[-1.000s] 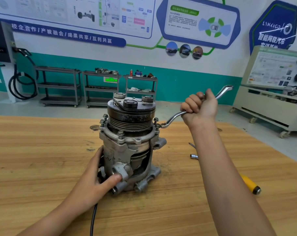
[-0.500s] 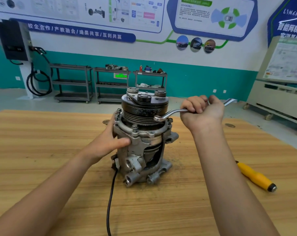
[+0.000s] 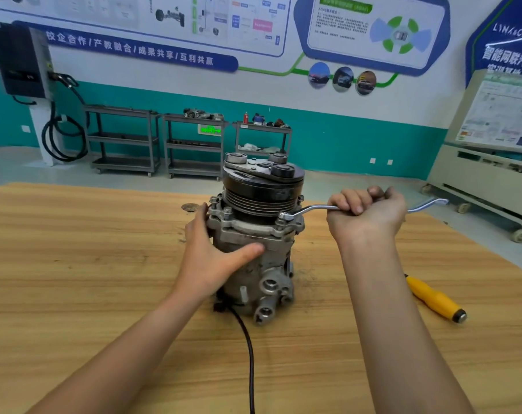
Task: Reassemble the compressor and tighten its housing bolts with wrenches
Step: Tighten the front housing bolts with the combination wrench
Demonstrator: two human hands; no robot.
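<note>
Currently the table (image 3: 74,264) carries the compressor (image 3: 247,231) upright near its middle, pulley (image 3: 262,189) end up and ported end down, with a black cable (image 3: 247,339) led off the base toward the near edge. Housing is braced by the left hand (image 3: 209,258): fingers wrapped round the far left side at the flange, thumb laid across the front face. Right hand (image 3: 364,216) is clenched round the wrench (image 3: 307,209) about mid-shank, free end sticking out to the right. A yellow-handled tool (image 3: 433,298) is left lying well to the right, untouched. Ring end of the wrench is seated over the front-right flange bolt (image 3: 283,217), close under the pulley, so the step is judged to be tightening of that bolt. For a clean pull, the ring should be held fully down and square on the hex, shank level, so it isn't cammed off. More leverage would be had with the grip moved out toward the free end. Nothing is clamped, so the reaction must be taken by the left hand or the body could be spun or tipped on the wood. Swing may be limited by the pulley overhang, so short strokes and reseating are to be expected. Other flange bolts (image 3: 227,212) are best taken crosswise and evenly. Whether this one is already snug cannot be told.
</note>
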